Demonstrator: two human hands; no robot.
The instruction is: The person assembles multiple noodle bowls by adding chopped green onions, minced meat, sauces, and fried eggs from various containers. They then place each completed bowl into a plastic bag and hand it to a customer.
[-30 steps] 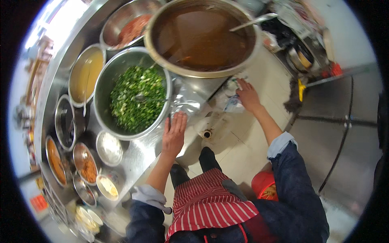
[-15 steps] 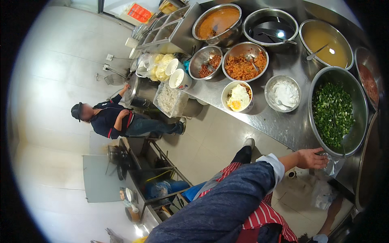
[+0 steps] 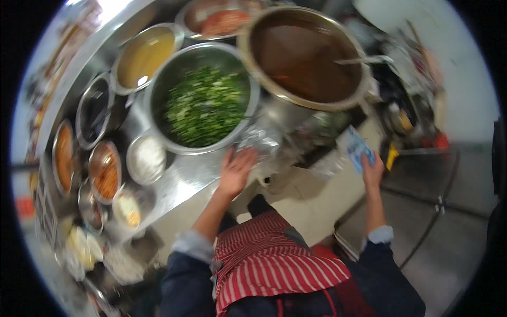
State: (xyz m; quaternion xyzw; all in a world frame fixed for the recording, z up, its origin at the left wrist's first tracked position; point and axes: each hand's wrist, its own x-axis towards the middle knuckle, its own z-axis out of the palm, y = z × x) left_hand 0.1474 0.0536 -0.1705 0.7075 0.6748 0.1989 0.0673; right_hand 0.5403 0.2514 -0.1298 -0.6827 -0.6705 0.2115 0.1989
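My left hand is at the counter's front edge with its fingers stretched out. Its fingertips meet crumpled clear plastic, just below a large steel bowl of chopped green onions. I cannot tell whether they press on that plastic. Out to the right, my right hand grips a flat blue-and-white packet over the floor. Motion blurs the packet, so its exact kind does not show.
A large pot of brown broth with a ladle stands right of the onions. Bowls of white powder, yellowish liquid and orange food line the left counter, beside a cup with a fried egg. A steel cabinet stands at right.
My view has swung right, bringing the brown broth pot and cabinet into sight. My right hand now shows, with the blue-and-white packet. My left hand remains beside the onion bowl.
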